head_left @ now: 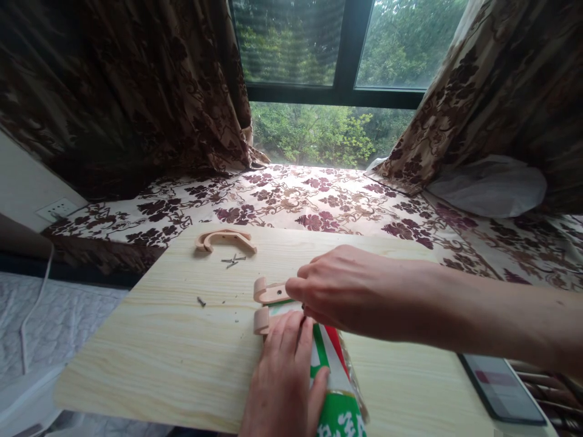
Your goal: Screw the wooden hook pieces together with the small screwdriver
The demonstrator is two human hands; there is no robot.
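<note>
My left hand (286,370) lies with outstretched fingers across the nearer curved wooden piece (261,321), thumb apart on a green, white and red printed package (339,406). My right hand (325,288) is closed in a pinch just above my left fingertips. A small dark bit shows at its fingertips, but what it holds is too hidden to name. Beside it lies a second curved wooden piece (272,292) with a dark screw head or hole near its end, partly covered by the right hand. Both pieces rest on the package.
More curved wooden pieces (225,238) lie at the table's far left, close to several small screws (234,261). A single screw (201,301) lies nearer. The pale wooden table (150,364) carries a phone (503,388) at its right edge. Floral cloth (296,194) covers the window ledge behind.
</note>
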